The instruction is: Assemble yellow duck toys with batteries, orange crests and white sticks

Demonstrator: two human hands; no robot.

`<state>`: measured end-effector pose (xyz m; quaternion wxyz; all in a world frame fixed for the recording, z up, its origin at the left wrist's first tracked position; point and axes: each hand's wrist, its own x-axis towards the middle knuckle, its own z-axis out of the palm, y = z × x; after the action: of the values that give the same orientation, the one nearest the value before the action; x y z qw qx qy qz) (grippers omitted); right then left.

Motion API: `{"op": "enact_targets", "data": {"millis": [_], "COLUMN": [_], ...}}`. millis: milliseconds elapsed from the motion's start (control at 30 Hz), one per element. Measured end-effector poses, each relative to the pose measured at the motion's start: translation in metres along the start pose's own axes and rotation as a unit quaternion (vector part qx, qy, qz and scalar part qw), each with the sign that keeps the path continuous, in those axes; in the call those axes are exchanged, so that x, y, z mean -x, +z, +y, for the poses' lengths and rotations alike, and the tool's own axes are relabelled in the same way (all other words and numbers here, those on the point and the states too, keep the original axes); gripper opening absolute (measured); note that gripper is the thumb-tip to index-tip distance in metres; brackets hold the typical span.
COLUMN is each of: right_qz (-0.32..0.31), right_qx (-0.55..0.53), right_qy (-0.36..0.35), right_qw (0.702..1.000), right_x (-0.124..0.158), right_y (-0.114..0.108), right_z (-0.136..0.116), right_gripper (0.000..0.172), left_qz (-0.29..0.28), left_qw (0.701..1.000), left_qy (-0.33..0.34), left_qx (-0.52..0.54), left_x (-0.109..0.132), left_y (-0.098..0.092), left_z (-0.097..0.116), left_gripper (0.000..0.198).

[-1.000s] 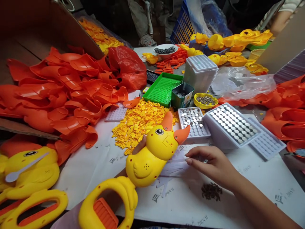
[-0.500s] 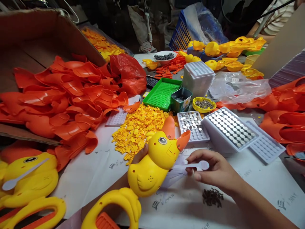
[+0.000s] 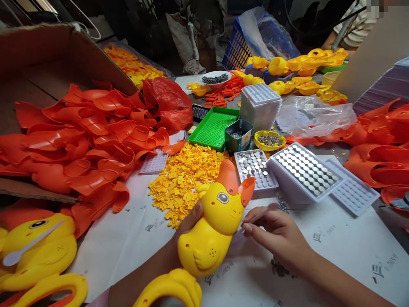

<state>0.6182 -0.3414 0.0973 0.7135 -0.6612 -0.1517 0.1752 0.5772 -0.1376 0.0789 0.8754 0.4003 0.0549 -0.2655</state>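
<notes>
Left hand point(image 3: 188, 221) wrapped behind the yellow duck toy point(image 3: 209, 238), gripping it tilted, beak end up and away; most of its fingers are hidden. Right hand point(image 3: 273, 228) just beside the duck's head, thumb and fingertips pinching a pale strip point(image 3: 258, 215). Strip is blurred; can't tell if its end touches the duck.

Risks, my guess: pinch looks light, so the strip could slip or bend if pushed off line; the duck could roll, being round and held from one side; right forearm might scatter the dark screws point(image 3: 277, 269) partly hidden beside it.

Around: yellow clip pile point(image 3: 175, 181) just beyond left hand, disc tray point(image 3: 264, 185) and stacked trays point(image 3: 284, 181) close beyond right hand, limiting reach forward. Orange parts point(image 3: 92, 136) heaped beyond and left of left hand; second duck point(image 3: 47, 243) left of it.
</notes>
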Motion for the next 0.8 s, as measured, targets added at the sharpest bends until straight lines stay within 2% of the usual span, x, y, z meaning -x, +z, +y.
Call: {"op": "enact_targets", "data": {"millis": [100, 167, 233, 333, 467, 567, 633, 800], "right_qz": [0.083, 0.148, 0.183, 0.182, 0.170, 0.146, 0.129, 0.108], "right_qx": [-0.050, -0.079, -0.094, -0.092, -0.058, -0.017, 0.015, 0.111], "right_qy": [-0.022, -0.038, -0.064, -0.105, -0.143, -0.205, -0.239, -0.251], "right_qw": [0.995, 0.985, 0.976, 0.973, 0.973, 0.968, 0.962, 0.955], "right_x": [0.000, 0.000, 0.000, 0.001, 0.004, 0.007, 0.009, 0.012], "right_y": [-0.006, -0.010, -0.013, -0.014, -0.008, -0.006, -0.006, -0.004], "right_z": [-0.005, -0.009, -0.011, -0.010, -0.006, -0.002, 0.000, 0.004], "right_gripper": [0.009, 0.007, 0.004, 0.010, 0.020, 0.030, 0.033, 0.029], "left_qz": [0.030, 0.016, -0.018, -0.044, 0.019, 0.060, 0.065, 0.047], "left_qw": [0.996, 0.991, 0.986, 0.985, 0.993, 0.992, 0.991, 0.990], "left_qy": [-0.010, -0.010, -0.005, -0.012, 0.039, 0.082, 0.095, 0.125], "left_qx": [0.087, 0.134, 0.168, 0.168, 0.109, 0.072, 0.066, 0.033], "left_x": [0.000, 0.001, 0.002, 0.004, 0.003, 0.002, 0.002, 0.005], "left_y": [0.003, 0.007, 0.010, 0.011, 0.009, 0.011, 0.013, 0.016], "left_z": [0.005, 0.006, 0.005, 0.001, -0.004, -0.004, -0.004, -0.004], "left_gripper": [0.069, 0.061, 0.057, 0.055, 0.053, 0.056, 0.056, 0.054]}}
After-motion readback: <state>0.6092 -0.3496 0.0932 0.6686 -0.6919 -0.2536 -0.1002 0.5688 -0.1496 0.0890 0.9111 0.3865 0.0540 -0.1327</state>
